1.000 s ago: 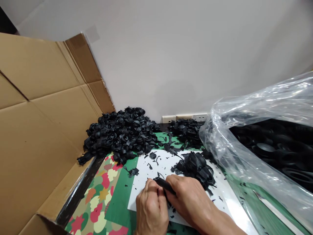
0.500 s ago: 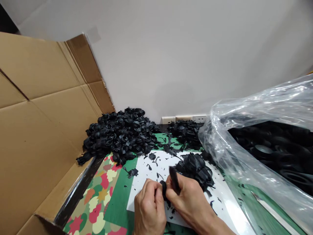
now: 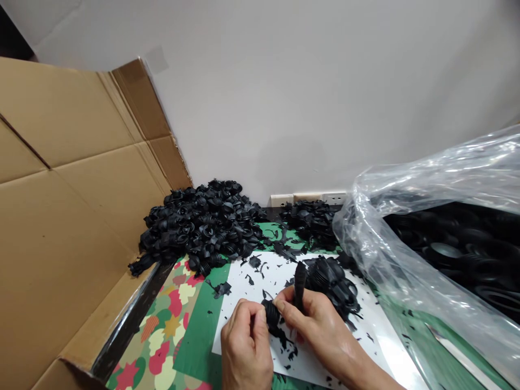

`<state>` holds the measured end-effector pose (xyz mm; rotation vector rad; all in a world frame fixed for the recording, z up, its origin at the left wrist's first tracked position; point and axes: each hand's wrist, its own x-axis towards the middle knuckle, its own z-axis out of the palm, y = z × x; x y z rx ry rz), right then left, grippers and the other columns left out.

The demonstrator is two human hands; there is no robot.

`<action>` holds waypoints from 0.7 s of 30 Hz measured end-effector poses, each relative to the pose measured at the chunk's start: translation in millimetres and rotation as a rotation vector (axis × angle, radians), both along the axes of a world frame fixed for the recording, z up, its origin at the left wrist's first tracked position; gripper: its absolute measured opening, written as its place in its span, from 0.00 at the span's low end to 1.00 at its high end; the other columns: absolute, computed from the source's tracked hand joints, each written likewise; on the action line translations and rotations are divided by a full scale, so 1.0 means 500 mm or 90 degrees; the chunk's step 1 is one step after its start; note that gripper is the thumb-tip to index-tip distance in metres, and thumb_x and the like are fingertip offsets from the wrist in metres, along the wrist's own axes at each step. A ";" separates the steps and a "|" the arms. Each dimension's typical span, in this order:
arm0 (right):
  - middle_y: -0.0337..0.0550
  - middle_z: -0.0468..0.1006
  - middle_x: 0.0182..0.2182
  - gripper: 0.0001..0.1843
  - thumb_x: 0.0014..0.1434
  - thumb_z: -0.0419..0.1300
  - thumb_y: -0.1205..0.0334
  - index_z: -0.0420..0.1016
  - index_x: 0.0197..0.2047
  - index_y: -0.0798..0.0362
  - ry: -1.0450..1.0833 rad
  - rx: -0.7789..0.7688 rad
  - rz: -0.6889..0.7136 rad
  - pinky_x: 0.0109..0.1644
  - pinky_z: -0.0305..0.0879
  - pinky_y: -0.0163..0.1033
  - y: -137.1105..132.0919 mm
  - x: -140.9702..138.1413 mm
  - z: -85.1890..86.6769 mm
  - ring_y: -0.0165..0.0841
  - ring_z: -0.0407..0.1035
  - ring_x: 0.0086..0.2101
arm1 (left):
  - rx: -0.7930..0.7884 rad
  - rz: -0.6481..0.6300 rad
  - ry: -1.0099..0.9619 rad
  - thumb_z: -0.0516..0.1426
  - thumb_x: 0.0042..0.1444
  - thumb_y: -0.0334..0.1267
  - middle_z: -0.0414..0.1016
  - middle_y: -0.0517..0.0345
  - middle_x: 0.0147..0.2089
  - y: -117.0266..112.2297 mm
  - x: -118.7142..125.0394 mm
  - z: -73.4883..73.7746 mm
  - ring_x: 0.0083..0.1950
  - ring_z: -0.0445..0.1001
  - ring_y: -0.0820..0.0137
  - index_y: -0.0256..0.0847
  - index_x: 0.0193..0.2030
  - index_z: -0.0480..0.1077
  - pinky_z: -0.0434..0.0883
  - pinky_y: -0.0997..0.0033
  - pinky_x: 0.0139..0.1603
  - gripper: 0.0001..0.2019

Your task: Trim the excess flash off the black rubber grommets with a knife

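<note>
My left hand is closed around a small black ribbed rubber bellows, low over a white sheet. My right hand grips a dark tool handle that stands up between thumb and forefinger. The tool's working end is hidden by the fingers. Right thumb and forefinger are close to the right side of the bellows; whether they touch it I cannot tell. Thin black rubber scraps lie under and around both hands. Just beyond my right hand is a small heap of black ribbed rubber pieces.
A large pile of black rubber parts sits back left beside a cardboard wall. Black scraps lie by the power sockets. At right, a clear plastic bag holds black rings. A slim white-handled blade lies front right.
My right hand has shifted slightly right and turned, so the tool handle stands more upright. More of the ribbed bellows shows between the hands. My left hand has barely moved.
</note>
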<state>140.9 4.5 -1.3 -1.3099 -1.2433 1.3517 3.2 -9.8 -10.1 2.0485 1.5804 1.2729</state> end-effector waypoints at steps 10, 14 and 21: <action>0.33 0.62 0.19 0.11 0.54 0.56 0.55 0.69 0.34 0.55 0.086 -0.007 -0.015 0.23 0.59 0.33 0.000 -0.005 -0.003 0.28 0.58 0.20 | -0.090 0.055 -0.073 0.51 0.56 0.40 0.64 0.63 0.18 0.010 -0.008 -0.005 0.21 0.63 0.71 0.42 0.25 0.66 0.59 0.74 0.22 0.10; 0.31 0.61 0.19 0.12 0.55 0.55 0.52 0.66 0.32 0.53 0.080 0.003 -0.041 0.22 0.58 0.32 -0.001 0.000 -0.004 0.27 0.57 0.19 | -0.134 0.073 -0.151 0.53 0.54 0.43 0.64 0.63 0.19 0.014 -0.008 -0.005 0.21 0.63 0.71 0.42 0.24 0.67 0.60 0.75 0.23 0.12; 0.33 0.63 0.18 0.16 0.57 0.53 0.50 0.64 0.25 0.53 -0.019 0.060 -0.063 0.23 0.55 0.33 -0.001 0.006 -0.006 0.28 0.57 0.19 | -0.304 0.116 -0.453 0.61 0.42 0.45 0.57 0.69 0.14 0.032 -0.004 0.017 0.14 0.51 0.80 0.38 0.18 0.65 0.47 0.80 0.14 0.14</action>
